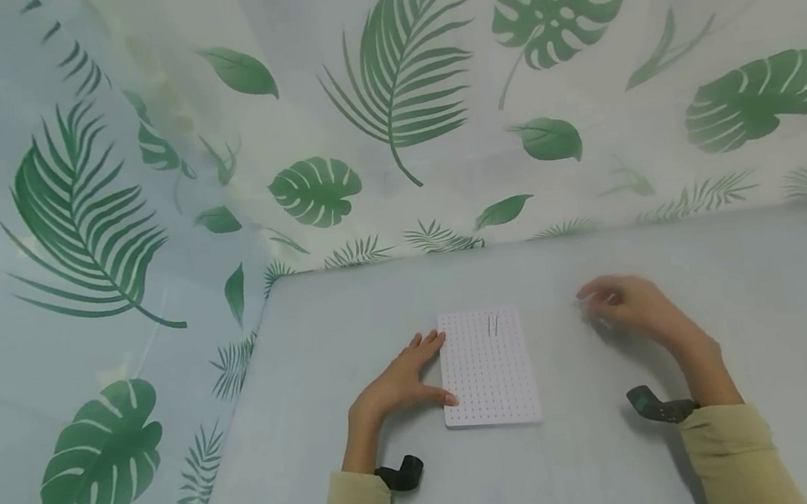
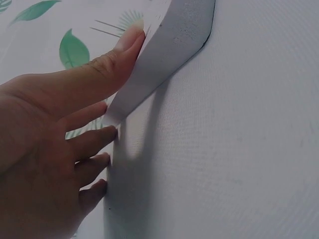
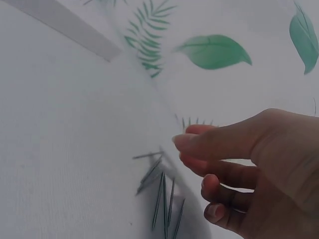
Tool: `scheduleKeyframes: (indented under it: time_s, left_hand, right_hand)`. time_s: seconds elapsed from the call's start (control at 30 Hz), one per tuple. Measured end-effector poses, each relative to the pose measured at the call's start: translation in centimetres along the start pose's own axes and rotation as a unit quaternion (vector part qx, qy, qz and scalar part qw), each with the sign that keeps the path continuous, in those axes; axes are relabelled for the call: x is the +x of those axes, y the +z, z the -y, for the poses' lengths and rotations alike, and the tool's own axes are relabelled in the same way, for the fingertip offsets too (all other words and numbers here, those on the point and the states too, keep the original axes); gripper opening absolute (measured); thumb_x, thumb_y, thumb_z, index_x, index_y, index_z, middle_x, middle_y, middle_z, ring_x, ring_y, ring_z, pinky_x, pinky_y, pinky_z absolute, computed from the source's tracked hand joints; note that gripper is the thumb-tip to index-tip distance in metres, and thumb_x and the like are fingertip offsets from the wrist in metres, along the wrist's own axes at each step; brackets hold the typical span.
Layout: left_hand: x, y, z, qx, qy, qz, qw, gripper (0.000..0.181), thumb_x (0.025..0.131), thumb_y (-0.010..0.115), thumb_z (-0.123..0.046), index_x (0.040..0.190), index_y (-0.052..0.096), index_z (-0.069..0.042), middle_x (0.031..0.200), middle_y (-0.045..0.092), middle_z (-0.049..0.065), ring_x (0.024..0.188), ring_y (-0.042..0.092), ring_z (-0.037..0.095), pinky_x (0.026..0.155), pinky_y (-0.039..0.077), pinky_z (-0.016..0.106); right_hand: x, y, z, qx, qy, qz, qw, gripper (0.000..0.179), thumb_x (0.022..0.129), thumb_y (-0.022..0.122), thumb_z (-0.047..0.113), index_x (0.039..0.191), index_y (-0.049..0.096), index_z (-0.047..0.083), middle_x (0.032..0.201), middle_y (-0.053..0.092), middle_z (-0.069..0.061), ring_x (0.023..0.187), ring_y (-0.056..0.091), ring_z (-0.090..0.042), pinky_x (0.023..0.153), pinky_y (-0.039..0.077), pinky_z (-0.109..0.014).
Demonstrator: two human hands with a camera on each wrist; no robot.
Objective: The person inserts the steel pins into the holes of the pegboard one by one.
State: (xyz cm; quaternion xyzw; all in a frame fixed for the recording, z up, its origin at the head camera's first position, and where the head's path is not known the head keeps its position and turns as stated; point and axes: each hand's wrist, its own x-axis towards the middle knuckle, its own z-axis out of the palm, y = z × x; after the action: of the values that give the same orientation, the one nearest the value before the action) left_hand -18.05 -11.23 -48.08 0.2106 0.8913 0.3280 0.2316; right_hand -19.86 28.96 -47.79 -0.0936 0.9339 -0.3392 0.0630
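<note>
A white board [image 1: 489,376] with rows of small holes lies on the table. Two thin dark metal pins [image 1: 492,325] stand close together near its far edge. My left hand [image 1: 399,383] rests at the board's left side, its fingers spread along the edge and the thumb touching near the front left corner. To the right, apart from the board, my right hand [image 1: 629,306] hovers low with fingers loosely bent. In the right wrist view, its thumb and index tips are close together with nothing visible between them. Several loose metal pins [image 3: 164,204] lie on the table beside those fingertips.
The pale table [image 1: 588,465] runs back to a leaf-printed curtain [image 1: 437,155], and another curtain stretch [image 1: 95,323] hangs along the left. Dark wrist cameras sit at the left wrist [image 1: 403,474] and right wrist [image 1: 660,405].
</note>
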Motion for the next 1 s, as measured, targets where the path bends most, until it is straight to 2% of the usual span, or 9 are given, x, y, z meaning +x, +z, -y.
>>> scheduleKeyframes:
  time_s: [0.13,0.3,0.5,0.73,1.0]
  left_hand:
    - [-0.02,0.08,0.13,-0.005,-0.002,-0.002,1.0000,0.104,0.081,0.087,-0.033,0.164,0.028,-0.015,0.172,0.020,0.006,0.161,0.008,0.031,0.129,0.015,0.057]
    - [0.01,0.11,0.08,-0.002,-0.008,-0.002,1.0000,0.104,0.081,0.088,-0.033,0.164,0.028,-0.016,0.172,0.020,0.004,0.161,0.007,0.030,0.129,0.014,0.055]
    - [0.02,0.10,0.06,-0.004,-0.010,-0.002,0.9999,0.104,0.081,0.088,-0.033,0.164,0.028,-0.016,0.172,0.020,0.004,0.161,0.007,0.030,0.129,0.015,0.056]
    - [-0.19,0.09,0.16,-0.005,-0.014,-0.001,0.9999,0.104,0.080,0.088,-0.032,0.164,0.028,-0.018,0.172,0.019,0.003,0.161,0.007,0.029,0.129,0.014,0.056]
    - [-0.07,0.10,0.11,-0.009,-0.008,-0.003,0.9999,0.104,0.080,0.088,-0.032,0.164,0.028,-0.016,0.172,0.020,0.004,0.161,0.007,0.031,0.129,0.015,0.056]
  right_hand:
    - [-0.12,0.07,-0.82,0.001,-0.010,0.013,0.9999,0.033,0.093,0.071,0.012,0.124,0.068,0.001,0.104,0.071,-0.019,0.093,0.067,-0.032,0.070,0.054,-0.033]
    - [-0.23,0.32,-1.08,0.019,-0.005,0.040,0.9990,0.049,0.089,0.079,0.021,0.131,0.064,0.001,0.098,0.066,-0.010,0.087,0.058,-0.020,0.073,0.048,-0.033]
    - [-0.17,0.65,-0.95,0.005,0.014,0.044,0.9989,0.059,0.086,0.083,0.029,0.134,0.062,0.003,0.104,0.065,-0.013,0.095,0.058,-0.024,0.079,0.048,-0.036]
    - [-0.17,0.93,-0.69,-0.002,0.016,0.037,0.9992,0.055,0.085,0.083,0.027,0.131,0.064,0.003,0.108,0.066,-0.018,0.099,0.060,-0.032,0.085,0.050,-0.049]
    - [-0.15,1.02,-1.15,-0.011,0.001,0.007,0.9999,0.043,0.089,0.080,0.023,0.127,0.068,0.007,0.102,0.069,-0.013,0.095,0.063,-0.028,0.081,0.051,-0.042]
